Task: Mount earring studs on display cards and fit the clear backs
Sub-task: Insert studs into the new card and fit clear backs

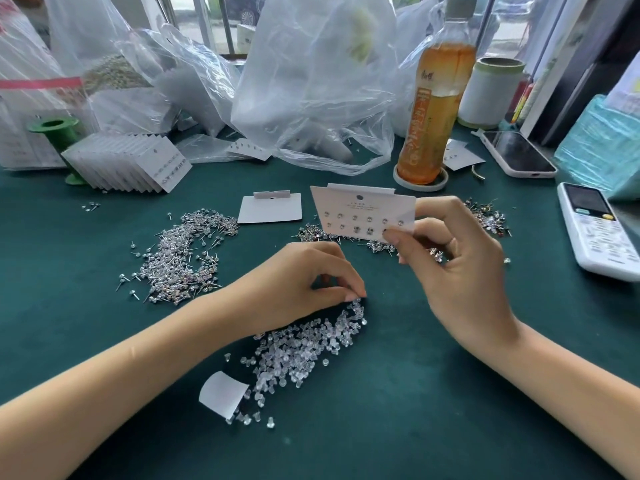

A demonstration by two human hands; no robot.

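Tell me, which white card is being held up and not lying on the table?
The display card with studs, pinched by the right hand. The blank card left of it lies flat on the table.

We see a bright, evenly lit scene: daylight comes through the window behind the clear plastic bags, which glow white and wash out in places. Shadows on the green tabletop are soft and short, darkest just beneath the left hand. The phone right of the bottle carries a pale sheen on its screen. Wide-angle distortion bends the scene, stretching both forearms toward the lower corners. Focus is crisp near the bottle; the far corners behind the bags turn soft and smeared.
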